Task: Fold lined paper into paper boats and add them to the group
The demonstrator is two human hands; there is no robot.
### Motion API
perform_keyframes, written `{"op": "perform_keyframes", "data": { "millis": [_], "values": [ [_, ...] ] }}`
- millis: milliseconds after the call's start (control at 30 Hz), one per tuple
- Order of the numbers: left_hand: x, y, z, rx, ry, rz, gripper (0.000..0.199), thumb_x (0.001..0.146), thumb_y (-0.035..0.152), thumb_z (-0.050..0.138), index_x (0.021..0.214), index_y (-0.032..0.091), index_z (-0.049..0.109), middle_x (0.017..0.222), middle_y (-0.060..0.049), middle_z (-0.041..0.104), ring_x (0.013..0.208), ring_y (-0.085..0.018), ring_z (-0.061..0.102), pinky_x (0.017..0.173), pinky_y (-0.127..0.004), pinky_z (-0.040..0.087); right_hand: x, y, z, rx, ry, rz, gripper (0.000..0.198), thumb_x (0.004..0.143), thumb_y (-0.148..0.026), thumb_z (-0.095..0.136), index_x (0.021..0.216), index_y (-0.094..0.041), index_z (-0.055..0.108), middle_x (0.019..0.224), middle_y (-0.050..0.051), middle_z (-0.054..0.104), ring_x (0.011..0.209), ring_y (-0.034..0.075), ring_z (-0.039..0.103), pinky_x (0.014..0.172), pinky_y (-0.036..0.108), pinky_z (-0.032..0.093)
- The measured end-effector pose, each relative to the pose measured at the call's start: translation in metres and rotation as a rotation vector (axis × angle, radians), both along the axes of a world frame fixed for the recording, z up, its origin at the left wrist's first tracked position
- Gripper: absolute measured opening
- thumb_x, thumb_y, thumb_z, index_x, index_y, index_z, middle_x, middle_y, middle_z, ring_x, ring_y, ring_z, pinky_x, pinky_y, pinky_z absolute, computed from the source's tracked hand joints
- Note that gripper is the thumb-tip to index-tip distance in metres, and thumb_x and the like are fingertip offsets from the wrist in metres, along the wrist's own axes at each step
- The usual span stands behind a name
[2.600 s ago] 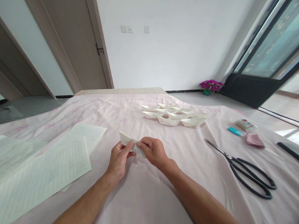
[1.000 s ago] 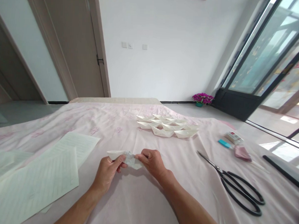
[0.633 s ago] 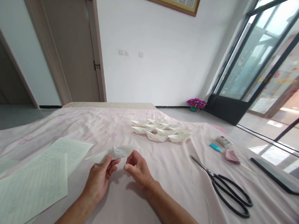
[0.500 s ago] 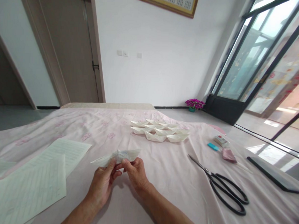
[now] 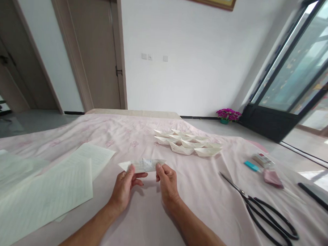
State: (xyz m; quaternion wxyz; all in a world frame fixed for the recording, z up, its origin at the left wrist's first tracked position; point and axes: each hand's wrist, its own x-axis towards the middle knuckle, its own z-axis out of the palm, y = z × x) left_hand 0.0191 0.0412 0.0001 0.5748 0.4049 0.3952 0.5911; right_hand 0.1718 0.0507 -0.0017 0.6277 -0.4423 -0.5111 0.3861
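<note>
Between my two hands is a folded paper boat (image 5: 143,166), pale with faint writing, held just above the pink cloth. My left hand (image 5: 125,184) pinches its left part with the thumb in front and fingers behind. At its right end, my right hand (image 5: 167,177) grips the paper between thumb and bent forefinger. Several finished paper boats (image 5: 183,150) stand close together in rows farther back on the cloth. Lined paper sheets (image 5: 69,184) lie overlapping to the left of my left hand.
On the right lie black-handled scissors (image 5: 271,214), a blue eraser (image 5: 251,165), a small white box (image 5: 262,160), a pink folded piece (image 5: 273,178) and a dark flat object (image 5: 317,196). A wrinkled pink cloth (image 5: 143,223) covers the table. A potted purple plant (image 5: 228,115) stands on the floor behind.
My right hand has slid outward to the right end of the paper boat, so my hands are farther apart. The view has turned left, shifting everything rightward.
</note>
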Motion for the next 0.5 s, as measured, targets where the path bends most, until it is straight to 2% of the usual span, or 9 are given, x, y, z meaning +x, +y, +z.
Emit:
{"op": "perform_keyframes", "data": {
  "millis": [267,400,500],
  "values": [
    [-0.001,0.001,0.001,0.035,0.069,0.027,0.048,0.083,0.052,0.063,0.096,0.007,0.072,0.093,-0.016,0.074,0.068,-0.018,0.068,0.047,-0.022,0.046,0.008,0.005,-0.001,-0.02,0.016,-0.062,0.044,0.084,-0.048,0.061,0.055,-0.02,0.045,0.054,-0.005,0.036,0.055,0.011,0.035,0.055,0.026,0.028],
    [-0.001,-0.001,0.003,0.033,0.057,0.011,0.049,0.083,0.053,0.062,0.097,0.007,0.071,0.094,-0.017,0.074,0.072,-0.021,0.069,0.047,-0.023,0.046,0.01,0.005,0.004,-0.016,0.057,-0.07,0.045,0.084,-0.047,0.061,0.053,-0.02,0.042,0.054,-0.005,0.034,0.055,0.011,0.033,0.056,0.026,0.027],
    [-0.003,0.001,0.002,0.036,0.046,0.062,0.045,0.08,0.052,0.066,0.094,0.009,0.07,0.092,-0.014,0.073,0.074,-0.021,0.068,0.049,-0.024,0.047,0.011,0.005,0.004,-0.028,0.077,-0.081,0.045,0.084,-0.046,0.061,0.053,-0.02,0.042,0.053,-0.005,0.035,0.055,0.011,0.033,0.055,0.027,0.026]
  ]
}}
